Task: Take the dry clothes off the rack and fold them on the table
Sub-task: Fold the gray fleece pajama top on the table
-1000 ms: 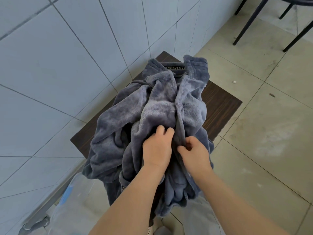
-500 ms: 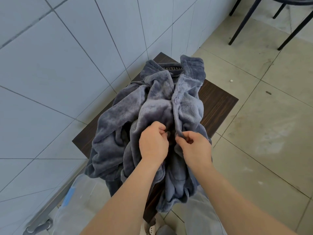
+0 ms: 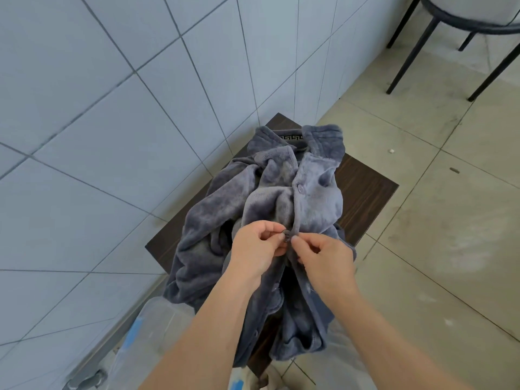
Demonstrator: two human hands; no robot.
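Note:
A grey fleece garment (image 3: 267, 198) with a patterned collar lies bunched on a small dark wooden table (image 3: 365, 192) against the tiled wall, and its lower part hangs over the near edge. My left hand (image 3: 257, 249) pinches a dark button at the garment's front edge. My right hand (image 3: 323, 254) pinches the opposite front edge right beside that button. Higher up, one button (image 3: 300, 188) is fastened. No drying rack is in view.
A clear plastic container (image 3: 152, 327) with blue marks stands on the floor at the lower left, next to a metal bar with a caster (image 3: 92, 375). A black-legged chair (image 3: 439, 23) stands at the upper right on the tiled floor.
My hands went from gripping bunched fleece to pinching a button and the facing edge. The front panels now lie flatter, with a fastened button showing. The view has tilted up.

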